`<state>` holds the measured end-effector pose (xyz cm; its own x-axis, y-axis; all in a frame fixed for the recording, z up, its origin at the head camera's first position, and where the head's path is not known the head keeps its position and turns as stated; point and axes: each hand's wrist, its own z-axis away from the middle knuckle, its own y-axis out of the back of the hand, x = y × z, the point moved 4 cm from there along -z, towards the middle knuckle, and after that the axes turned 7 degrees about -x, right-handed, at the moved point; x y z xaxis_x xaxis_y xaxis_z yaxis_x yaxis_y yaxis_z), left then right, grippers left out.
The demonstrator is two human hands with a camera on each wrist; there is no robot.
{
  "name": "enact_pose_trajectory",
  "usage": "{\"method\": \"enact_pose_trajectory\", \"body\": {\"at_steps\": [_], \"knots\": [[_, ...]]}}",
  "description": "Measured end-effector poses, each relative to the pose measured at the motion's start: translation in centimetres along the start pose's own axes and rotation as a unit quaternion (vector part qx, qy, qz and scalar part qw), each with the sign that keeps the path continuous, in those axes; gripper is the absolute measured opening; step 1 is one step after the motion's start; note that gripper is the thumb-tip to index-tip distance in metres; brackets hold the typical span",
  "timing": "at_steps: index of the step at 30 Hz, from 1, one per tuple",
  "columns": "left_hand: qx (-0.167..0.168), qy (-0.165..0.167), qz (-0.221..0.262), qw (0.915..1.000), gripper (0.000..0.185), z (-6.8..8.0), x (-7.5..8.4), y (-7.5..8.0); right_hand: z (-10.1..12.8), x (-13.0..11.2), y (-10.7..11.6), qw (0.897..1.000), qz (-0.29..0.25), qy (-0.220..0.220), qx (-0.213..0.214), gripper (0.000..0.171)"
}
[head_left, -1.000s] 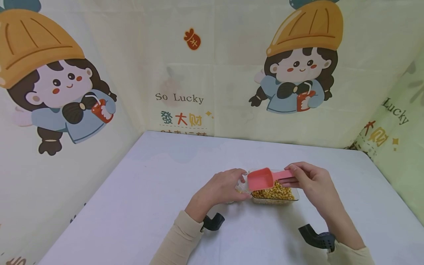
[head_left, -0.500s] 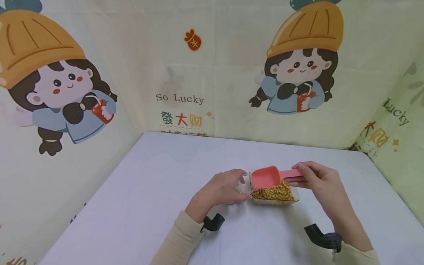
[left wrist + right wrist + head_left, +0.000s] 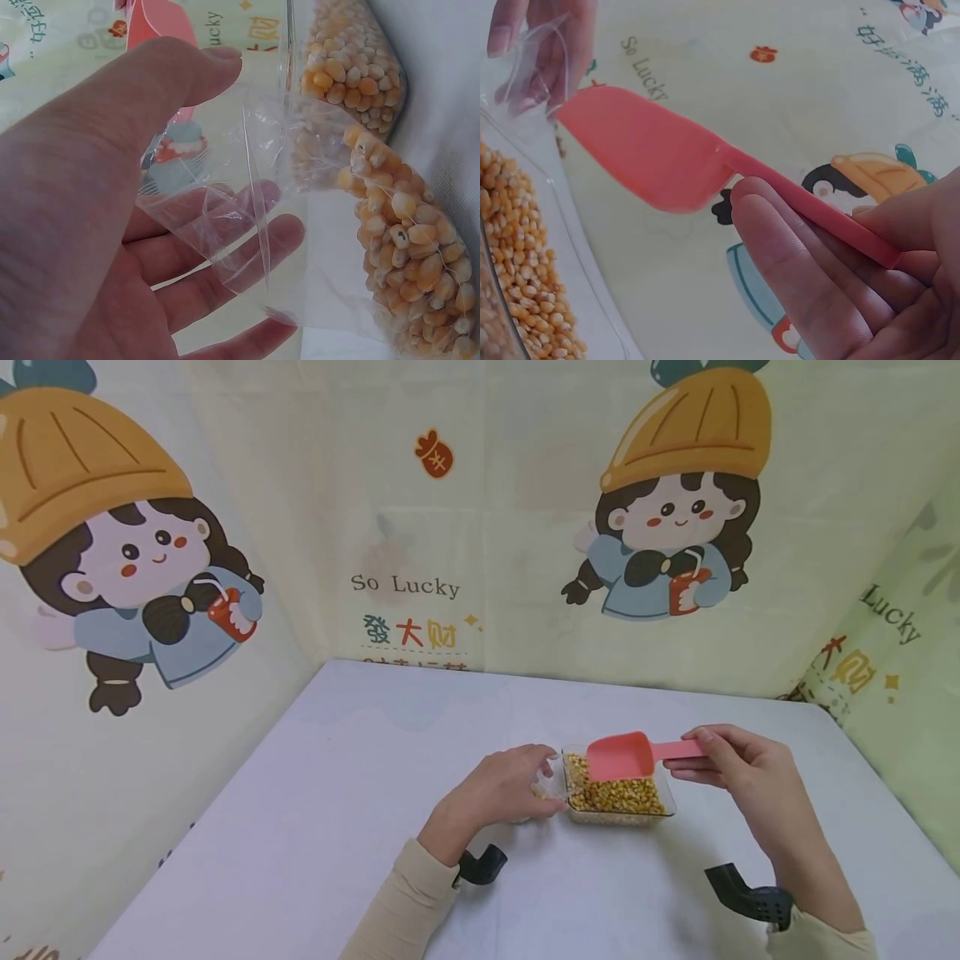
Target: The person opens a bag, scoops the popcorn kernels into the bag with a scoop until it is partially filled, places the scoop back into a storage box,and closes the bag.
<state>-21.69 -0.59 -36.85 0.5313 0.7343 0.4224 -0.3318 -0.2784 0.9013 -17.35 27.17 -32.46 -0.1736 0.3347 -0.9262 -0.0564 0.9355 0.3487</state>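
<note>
Both arms wear long beige knit sleeves [image 3: 408, 902] ending at the wrists. A black plastic camera mount [image 3: 480, 864] is strapped under each wrist; both hands are bare.

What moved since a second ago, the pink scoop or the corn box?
The right hand carried the pink scoop to the right, away from the left hand, uncovering more corn. The left hand kept holding the clear plastic bag, and the clear box of corn kernels stayed put.

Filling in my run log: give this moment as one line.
left hand: pinches clear plastic bag | right hand: holds pink plastic scoop | scoop over clear tub of corn kernels | white table
</note>
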Motion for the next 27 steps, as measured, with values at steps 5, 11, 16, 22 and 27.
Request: {"method": "enact_pose_trajectory", "body": {"at_steps": [5,11,16,22,27], "knots": [[0.002,-0.002,-0.002,1.0000,0.066,0.02,-0.04,-0.03,-0.02,0.21,0.29,1.000,0.004,-0.005,0.002,0.034],[0.000,-0.004,0.001,1.0000,0.066,-0.04,-0.07,-0.07,0.08,0.39,0.68,0.999,0.039,-0.021,0.004,0.041],[0.000,-0.006,-0.001,1.0000,0.066,-0.16,-0.16,-0.11,0.12,0.47,0.97,0.998,0.058,-0.035,0.006,0.046],[-0.003,-0.002,-0.002,1.0000,0.066,-0.17,-0.28,-0.25,0.06,0.72,0.95,0.996,0.078,-0.051,0.005,0.048],[-0.005,-0.003,0.001,1.0000,0.066,-0.17,-0.22,-0.24,0.03,0.88,0.96,0.993,0.098,-0.068,0.010,0.049]]}}
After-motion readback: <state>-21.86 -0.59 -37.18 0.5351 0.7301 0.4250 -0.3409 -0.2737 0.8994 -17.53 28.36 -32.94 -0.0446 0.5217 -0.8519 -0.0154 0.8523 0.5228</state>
